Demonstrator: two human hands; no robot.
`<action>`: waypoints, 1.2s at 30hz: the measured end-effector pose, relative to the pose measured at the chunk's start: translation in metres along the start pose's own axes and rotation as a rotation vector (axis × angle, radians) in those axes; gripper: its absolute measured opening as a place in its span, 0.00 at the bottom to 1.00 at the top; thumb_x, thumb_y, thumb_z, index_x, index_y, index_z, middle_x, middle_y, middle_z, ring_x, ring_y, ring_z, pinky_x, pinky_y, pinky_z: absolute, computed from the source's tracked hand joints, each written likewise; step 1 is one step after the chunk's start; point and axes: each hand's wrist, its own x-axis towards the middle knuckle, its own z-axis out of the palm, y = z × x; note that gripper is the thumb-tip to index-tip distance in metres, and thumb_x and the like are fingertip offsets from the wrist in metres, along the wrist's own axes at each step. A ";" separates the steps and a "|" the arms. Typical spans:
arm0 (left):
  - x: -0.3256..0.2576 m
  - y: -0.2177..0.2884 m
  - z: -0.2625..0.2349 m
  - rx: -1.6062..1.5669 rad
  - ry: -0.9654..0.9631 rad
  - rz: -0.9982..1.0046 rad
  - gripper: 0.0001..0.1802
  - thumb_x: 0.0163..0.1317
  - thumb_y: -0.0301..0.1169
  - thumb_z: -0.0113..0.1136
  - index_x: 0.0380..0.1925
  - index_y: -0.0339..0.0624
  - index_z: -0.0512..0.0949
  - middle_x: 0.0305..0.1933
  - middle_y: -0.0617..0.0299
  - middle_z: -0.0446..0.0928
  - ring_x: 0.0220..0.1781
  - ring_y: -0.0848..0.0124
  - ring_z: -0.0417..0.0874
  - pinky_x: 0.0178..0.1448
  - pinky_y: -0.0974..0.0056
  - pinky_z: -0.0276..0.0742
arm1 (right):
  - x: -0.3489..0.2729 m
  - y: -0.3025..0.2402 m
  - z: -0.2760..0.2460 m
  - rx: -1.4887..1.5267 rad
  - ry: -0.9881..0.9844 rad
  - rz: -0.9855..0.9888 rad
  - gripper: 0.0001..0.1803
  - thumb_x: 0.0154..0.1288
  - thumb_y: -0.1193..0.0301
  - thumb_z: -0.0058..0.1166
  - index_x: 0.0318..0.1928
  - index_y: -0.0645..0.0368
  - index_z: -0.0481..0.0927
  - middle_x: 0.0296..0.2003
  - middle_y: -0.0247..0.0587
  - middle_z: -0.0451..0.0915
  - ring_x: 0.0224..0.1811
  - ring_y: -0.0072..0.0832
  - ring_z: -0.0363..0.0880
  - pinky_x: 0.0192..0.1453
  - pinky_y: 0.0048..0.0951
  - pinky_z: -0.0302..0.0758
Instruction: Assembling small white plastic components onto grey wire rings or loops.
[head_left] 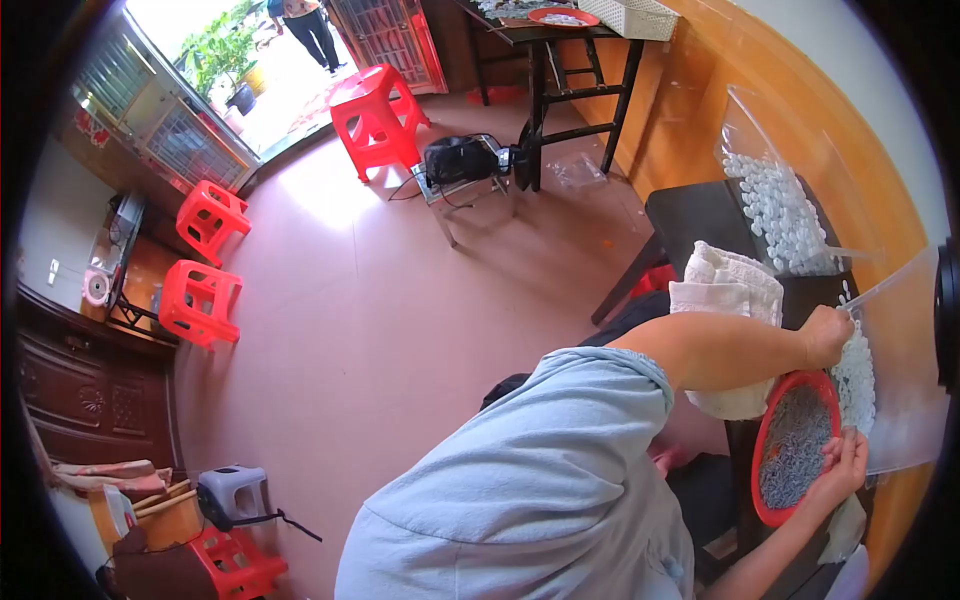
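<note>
My left hand (828, 336) is closed, fingertips turned down beside a heap of small white pieces (857, 385) on a clear plastic bag (908, 345). What it grips, if anything, is too small to tell. Below it, my right hand (845, 468) is by the right rim of a red tray (757, 462), fingers bent and close together in what looks like a pinch. Anything between those fingers is not visible. Many thin grey metal pieces (798, 450), looking like small screws or nails, fill the tray.
Another clear bag of white pieces (785, 215) lies on the dark table (690, 215) against the wall. A folded white cloth (728, 285) is by my left forearm. Red stools (375, 115) and a metal stool with a black bag (460, 160) stand around. A person (308, 35) is outside the doorway.
</note>
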 end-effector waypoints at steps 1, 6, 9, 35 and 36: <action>-0.005 0.000 0.001 -0.013 0.009 0.012 0.06 0.37 0.24 0.59 0.20 0.38 0.76 0.33 0.49 0.78 0.36 0.48 0.81 0.41 0.50 0.77 | -0.008 -0.002 0.004 -0.015 0.049 0.001 0.06 0.68 0.71 0.54 0.40 0.61 0.78 0.21 0.27 0.68 0.23 0.12 0.65 0.24 0.12 0.54; 0.007 -0.017 0.006 0.089 0.103 0.055 0.05 0.33 0.27 0.60 0.16 0.41 0.79 0.26 0.49 0.79 0.33 0.50 0.82 0.37 0.51 0.78 | -0.001 -0.005 0.004 0.001 -0.076 -0.042 0.06 0.68 0.72 0.54 0.39 0.62 0.78 0.23 0.28 0.70 0.25 0.13 0.66 0.27 0.13 0.57; -0.005 -0.024 0.015 0.155 -0.034 -0.023 0.03 0.35 0.27 0.60 0.15 0.43 0.79 0.25 0.49 0.80 0.33 0.51 0.82 0.39 0.49 0.78 | -0.009 0.015 -0.002 -0.026 0.056 0.000 0.09 0.65 0.72 0.57 0.43 0.63 0.79 0.29 0.30 0.74 0.30 0.16 0.71 0.33 0.17 0.68; 0.017 0.013 -0.058 -0.727 -0.013 -0.813 0.04 0.45 0.22 0.63 0.22 0.32 0.80 0.19 0.59 0.75 0.16 0.70 0.73 0.18 0.67 0.64 | 0.092 -0.006 0.053 -0.951 -0.302 -0.297 0.07 0.54 0.69 0.58 0.33 0.56 0.83 0.26 0.41 0.81 0.30 0.29 0.79 0.37 0.29 0.73; 0.017 0.013 -0.060 -0.752 -0.006 -0.804 0.04 0.45 0.22 0.63 0.23 0.32 0.80 0.19 0.59 0.75 0.16 0.70 0.73 0.18 0.67 0.64 | 0.099 -0.005 0.061 -1.029 -0.324 -0.317 0.08 0.53 0.69 0.58 0.33 0.56 0.84 0.27 0.42 0.82 0.30 0.33 0.80 0.38 0.32 0.74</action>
